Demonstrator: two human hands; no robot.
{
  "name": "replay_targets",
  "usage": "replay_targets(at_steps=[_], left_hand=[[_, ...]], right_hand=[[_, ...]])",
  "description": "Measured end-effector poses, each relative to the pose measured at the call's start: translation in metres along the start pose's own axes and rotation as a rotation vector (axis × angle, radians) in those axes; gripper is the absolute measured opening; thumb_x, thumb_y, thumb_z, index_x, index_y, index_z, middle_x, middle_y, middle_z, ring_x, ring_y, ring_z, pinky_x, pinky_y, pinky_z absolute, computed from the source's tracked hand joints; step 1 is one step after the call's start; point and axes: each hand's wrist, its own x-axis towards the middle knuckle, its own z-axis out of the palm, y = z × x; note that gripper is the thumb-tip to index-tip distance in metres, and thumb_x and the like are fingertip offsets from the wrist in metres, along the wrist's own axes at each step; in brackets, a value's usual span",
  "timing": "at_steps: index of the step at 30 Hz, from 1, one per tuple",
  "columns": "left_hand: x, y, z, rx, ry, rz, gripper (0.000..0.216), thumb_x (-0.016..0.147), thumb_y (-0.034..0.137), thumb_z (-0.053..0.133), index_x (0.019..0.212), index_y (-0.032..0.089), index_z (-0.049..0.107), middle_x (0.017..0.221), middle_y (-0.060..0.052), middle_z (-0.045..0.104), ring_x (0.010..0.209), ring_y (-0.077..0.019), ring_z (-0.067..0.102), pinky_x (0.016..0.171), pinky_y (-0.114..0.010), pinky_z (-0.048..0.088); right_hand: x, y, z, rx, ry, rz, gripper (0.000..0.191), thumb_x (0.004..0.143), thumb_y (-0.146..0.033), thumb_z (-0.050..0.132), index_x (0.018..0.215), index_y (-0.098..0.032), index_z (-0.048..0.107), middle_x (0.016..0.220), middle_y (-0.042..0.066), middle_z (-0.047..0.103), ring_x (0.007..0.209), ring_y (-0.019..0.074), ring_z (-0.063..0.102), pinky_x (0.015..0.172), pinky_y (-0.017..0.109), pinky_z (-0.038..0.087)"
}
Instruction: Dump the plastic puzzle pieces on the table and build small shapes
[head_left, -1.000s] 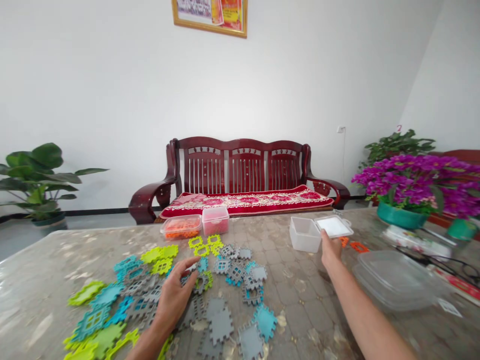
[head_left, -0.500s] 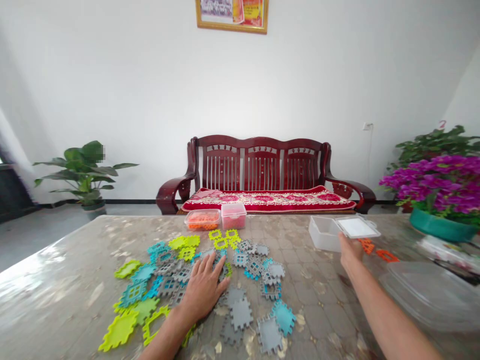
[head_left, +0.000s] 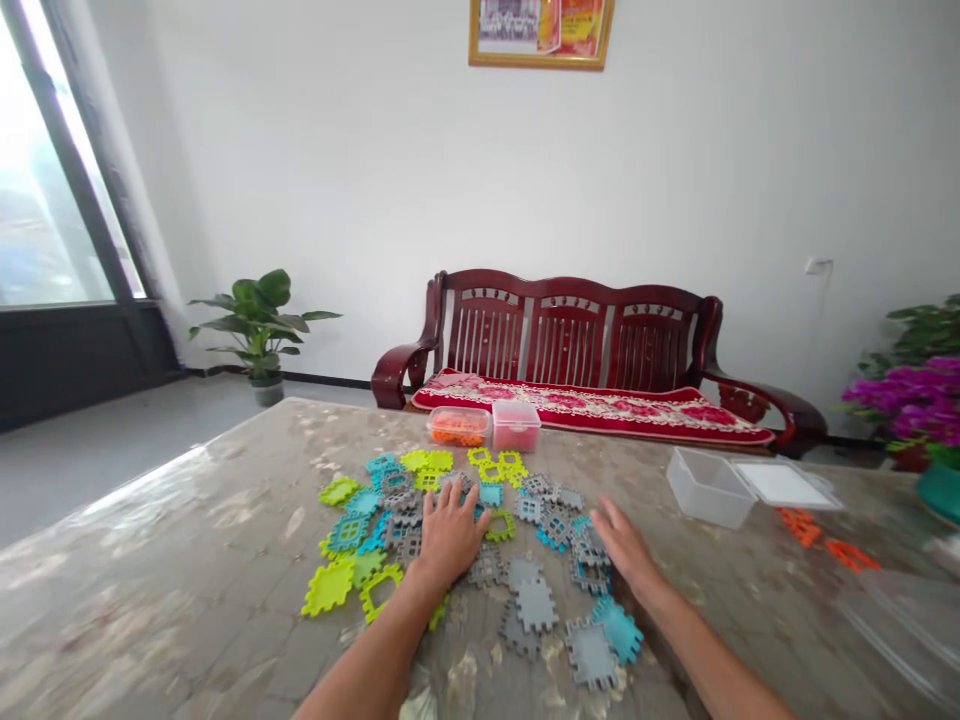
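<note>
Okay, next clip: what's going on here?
A person is reaching over loose, toothed flat pieces on a table. The left hand lies over the spread, fingers apart; the right hand is at its right side, beside gray pieces. Neither visibly grips one. Farther right, a translucent box stands open.

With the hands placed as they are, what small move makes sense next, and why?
Probably closing the right hand on the gray notched tile beside it: the hand looks open, with nothing seen in it, and that tile lies close by. The left hand is spread over other tiles, so it seems less ready.
</note>
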Motion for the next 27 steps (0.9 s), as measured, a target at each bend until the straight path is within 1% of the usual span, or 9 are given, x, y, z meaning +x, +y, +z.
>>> replay_targets(at_steps=[4, 6, 8, 10, 12, 13, 15, 18, 27], left_hand=[[0.002, -0.008, -0.001, 0.002, 0.023, -0.046, 0.046, 0.093, 0.046, 0.045, 0.134, 0.029, 0.056, 0.146, -0.013, 0.05, 0.136, -0.032, 0.042, 0.111, -0.058, 0.028], [0.003, -0.008, -0.001, -0.006, 0.028, -0.058, 0.046, 0.093, 0.046, 0.045, 0.134, 0.028, 0.056, 0.146, -0.013, 0.05, 0.136, -0.0323, 0.042, 0.111, -0.058, 0.028], [0.005, -0.009, -0.001, -0.021, 0.024, -0.065, 0.046, 0.093, 0.046, 0.045, 0.133, 0.028, 0.057, 0.146, -0.014, 0.05, 0.136, -0.0328, 0.042, 0.111, -0.058, 0.028], [0.006, -0.009, -0.001, -0.04, 0.016, -0.064, 0.046, 0.092, 0.046, 0.045, 0.133, 0.027, 0.057, 0.145, -0.014, 0.05, 0.136, -0.0331, 0.042, 0.111, -0.057, 0.028], [0.006, -0.009, -0.001, -0.055, 0.017, -0.059, 0.046, 0.092, 0.045, 0.046, 0.133, 0.027, 0.057, 0.146, -0.014, 0.05, 0.136, -0.0336, 0.041, 0.111, -0.057, 0.027], [0.006, -0.009, -0.001, -0.06, 0.02, -0.058, 0.046, 0.092, 0.045, 0.047, 0.133, 0.026, 0.057, 0.146, -0.014, 0.049, 0.136, -0.0338, 0.041, 0.111, -0.057, 0.027], [0.005, -0.009, -0.002, -0.059, 0.026, -0.056, 0.046, 0.092, 0.045, 0.047, 0.133, 0.026, 0.058, 0.146, -0.014, 0.049, 0.137, -0.0342, 0.04, 0.111, -0.057, 0.027], [0.005, -0.009, -0.002, -0.044, 0.034, -0.047, 0.047, 0.092, 0.045, 0.046, 0.132, 0.025, 0.058, 0.145, -0.015, 0.05, 0.136, -0.0347, 0.04, 0.109, -0.057, 0.028], [0.004, -0.006, -0.008, -0.018, 0.039, -0.042, 0.042, 0.093, 0.043, 0.044, 0.127, 0.026, 0.061, 0.143, -0.013, 0.051, 0.133, -0.0312, 0.043, 0.108, -0.053, 0.03]], right_hand=[[0.008, -0.033, 0.018, -0.184, -0.149, -0.108, 0.051, 0.079, -0.043, 0.052, 0.123, -0.02, 0.066, 0.139, 0.01, 0.057, 0.133, 0.0323, 0.046, 0.114, 0.048, 0.027], [0.006, -0.046, 0.024, -0.094, -0.215, -0.153, 0.05, 0.079, -0.046, 0.055, 0.121, -0.022, 0.068, 0.138, 0.009, 0.058, 0.135, 0.0318, 0.043, 0.116, 0.048, 0.025], [0.001, -0.053, 0.026, 0.14, -0.273, -0.172, 0.052, 0.078, -0.053, 0.056, 0.118, -0.022, 0.07, 0.133, 0.008, 0.063, 0.133, 0.0306, 0.047, 0.114, 0.046, 0.029], [-0.004, -0.055, 0.025, 0.399, -0.221, -0.146, 0.055, 0.077, -0.061, 0.057, 0.112, -0.021, 0.072, 0.126, 0.01, 0.067, 0.126, 0.0299, 0.054, 0.11, 0.044, 0.035], [-0.008, -0.052, 0.021, 0.621, -0.07, -0.072, 0.057, 0.074, -0.067, 0.06, 0.103, -0.02, 0.075, 0.118, 0.011, 0.071, 0.118, 0.0298, 0.059, 0.106, 0.043, 0.041], [-0.009, -0.051, 0.02, 0.706, -0.006, -0.034, 0.056, 0.071, -0.068, 0.063, 0.097, -0.02, 0.076, 0.113, 0.012, 0.073, 0.115, 0.0299, 0.061, 0.104, 0.043, 0.043], [-0.01, -0.049, 0.017, 0.814, 0.031, 0.009, 0.054, 0.066, -0.067, 0.068, 0.089, -0.019, 0.076, 0.104, 0.012, 0.075, 0.108, 0.0292, 0.064, 0.099, 0.042, 0.046], [-0.009, -0.051, 0.015, 0.8, 0.001, 0.014, 0.05, 0.063, -0.064, 0.071, 0.081, -0.017, 0.076, 0.094, 0.011, 0.076, 0.099, 0.0273, 0.067, 0.093, 0.04, 0.049], [-0.009, -0.061, 0.017, 0.656, 0.069, 0.022, 0.039, 0.062, -0.055, 0.068, 0.07, -0.018, 0.075, 0.079, 0.008, 0.076, 0.084, 0.0252, 0.067, 0.082, 0.035, 0.05]])
